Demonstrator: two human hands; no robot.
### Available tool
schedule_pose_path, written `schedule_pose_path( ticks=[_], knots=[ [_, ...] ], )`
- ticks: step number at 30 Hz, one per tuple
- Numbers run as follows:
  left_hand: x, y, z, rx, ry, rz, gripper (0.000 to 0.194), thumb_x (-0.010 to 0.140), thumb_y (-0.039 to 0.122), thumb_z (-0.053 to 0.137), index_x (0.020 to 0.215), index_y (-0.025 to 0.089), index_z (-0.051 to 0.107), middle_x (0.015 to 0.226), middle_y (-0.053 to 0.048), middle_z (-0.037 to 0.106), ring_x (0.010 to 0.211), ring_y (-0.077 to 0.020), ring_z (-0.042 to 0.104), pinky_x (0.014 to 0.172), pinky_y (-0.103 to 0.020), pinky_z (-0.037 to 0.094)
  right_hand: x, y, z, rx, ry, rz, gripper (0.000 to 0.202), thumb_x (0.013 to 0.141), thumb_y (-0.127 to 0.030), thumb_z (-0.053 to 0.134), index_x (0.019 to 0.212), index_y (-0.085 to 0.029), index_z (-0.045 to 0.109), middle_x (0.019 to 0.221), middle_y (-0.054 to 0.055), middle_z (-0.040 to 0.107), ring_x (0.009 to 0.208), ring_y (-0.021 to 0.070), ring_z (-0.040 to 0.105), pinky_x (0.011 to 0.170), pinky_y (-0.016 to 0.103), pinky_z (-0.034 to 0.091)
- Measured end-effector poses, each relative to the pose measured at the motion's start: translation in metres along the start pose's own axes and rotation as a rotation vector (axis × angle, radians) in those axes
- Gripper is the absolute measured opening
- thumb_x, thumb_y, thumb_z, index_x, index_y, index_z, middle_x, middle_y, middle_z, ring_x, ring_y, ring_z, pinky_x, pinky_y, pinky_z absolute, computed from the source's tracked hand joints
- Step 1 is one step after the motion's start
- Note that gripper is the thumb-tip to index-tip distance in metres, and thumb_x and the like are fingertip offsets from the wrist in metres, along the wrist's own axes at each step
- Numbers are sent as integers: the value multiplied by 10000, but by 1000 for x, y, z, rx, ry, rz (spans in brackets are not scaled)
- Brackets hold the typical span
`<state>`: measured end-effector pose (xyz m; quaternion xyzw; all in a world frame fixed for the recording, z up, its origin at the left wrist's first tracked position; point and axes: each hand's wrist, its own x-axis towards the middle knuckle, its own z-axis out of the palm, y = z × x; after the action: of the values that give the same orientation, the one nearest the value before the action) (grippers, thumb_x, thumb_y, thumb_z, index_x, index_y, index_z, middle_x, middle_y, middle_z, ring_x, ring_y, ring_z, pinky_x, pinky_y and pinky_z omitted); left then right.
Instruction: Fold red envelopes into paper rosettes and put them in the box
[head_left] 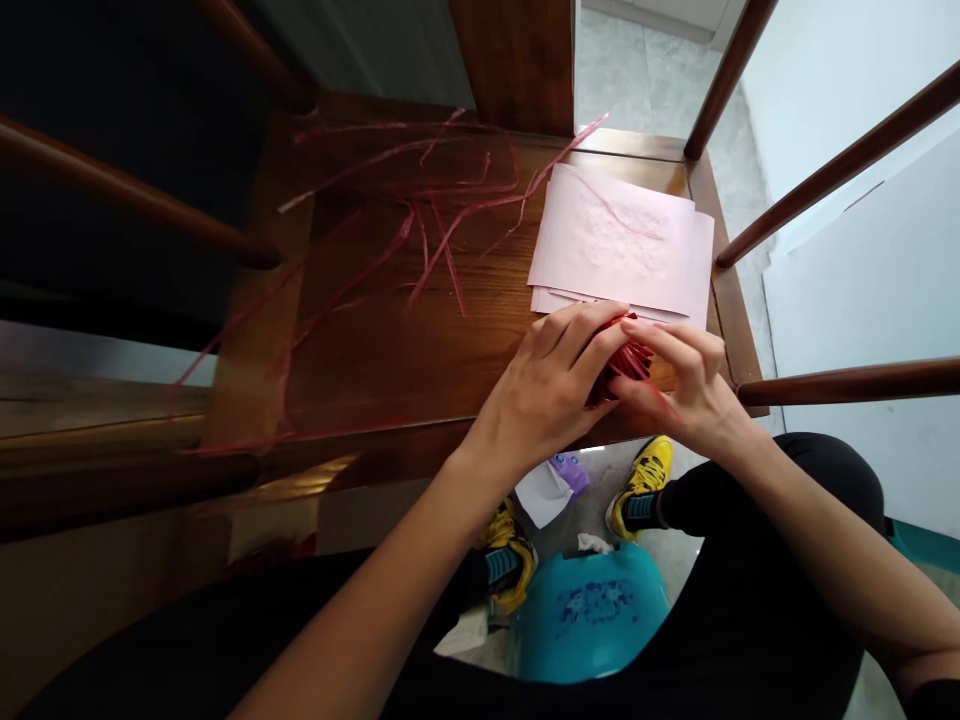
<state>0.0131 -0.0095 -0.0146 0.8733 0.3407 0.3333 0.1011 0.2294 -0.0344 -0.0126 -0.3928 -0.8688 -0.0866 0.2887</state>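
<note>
A small red bundle of thin folded or stranded material (628,362) is held between my two hands over the front edge of the wooden surface. My left hand (559,375) curls over its left side, fingers bent on top. From the right, my right hand (686,375) pinches it with thumb and fingertips. Much of the bundle is hidden by my fingers. Just beyond my hands lie pale pink sheets of paper (619,235), stacked unevenly, with a crinkled patch. Thin red plastic strands (457,215) are strewn over the wooden surface (375,360) to the left.
Dark wooden rods (840,160) rise at both sides of the wooden surface. Below are a turquoise plastic stool (592,615), yellow shoes (646,475) and a white and purple packet (551,490) on the floor. White panels stand at the right.
</note>
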Motion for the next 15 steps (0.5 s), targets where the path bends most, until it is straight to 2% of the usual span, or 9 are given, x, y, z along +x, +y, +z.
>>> schedule_pose_path(
  ticks=[2, 7, 12, 15],
  knots=[
    [1, 0, -1, -7, 2, -6, 630, 990, 223, 677, 1558, 262, 406, 1540, -145, 587, 1413, -325, 552, 1187, -524, 489, -2, 3, -6, 3, 13, -15, 482, 1043, -275, 656, 1487, -387, 504, 1469, 36, 580, 1330, 233, 490, 1117, 409, 538],
    [3, 0, -2, -26, 0, -1, 644, 979, 204, 688, 1554, 255, 401, 1553, -153, 573, 1433, -326, 546, 1211, -534, 490, -1, 3, -12, -76, 63, -29, 292, 1037, -289, 679, 1313, -367, 626, 1420, 15, 625, 1271, 225, 504, 1062, 392, 503],
    [3, -1, -3, -57, -16, -10, 653, 995, 206, 671, 1576, 279, 384, 1571, -140, 560, 1464, -314, 532, 1241, -541, 473, -1, 3, -9, -206, 154, -69, 184, 1013, -273, 718, 1158, -379, 679, 1413, -60, 684, 1215, 204, 529, 973, 388, 457],
    [3, -3, -4, -70, -3, 1, 655, 989, 206, 683, 1573, 261, 392, 1557, -150, 571, 1454, -321, 539, 1236, -543, 474, -2, 3, -8, -245, 205, -76, 146, 1020, -271, 709, 1134, -360, 687, 1410, -68, 701, 1168, 200, 535, 933, 377, 453]
  ],
)
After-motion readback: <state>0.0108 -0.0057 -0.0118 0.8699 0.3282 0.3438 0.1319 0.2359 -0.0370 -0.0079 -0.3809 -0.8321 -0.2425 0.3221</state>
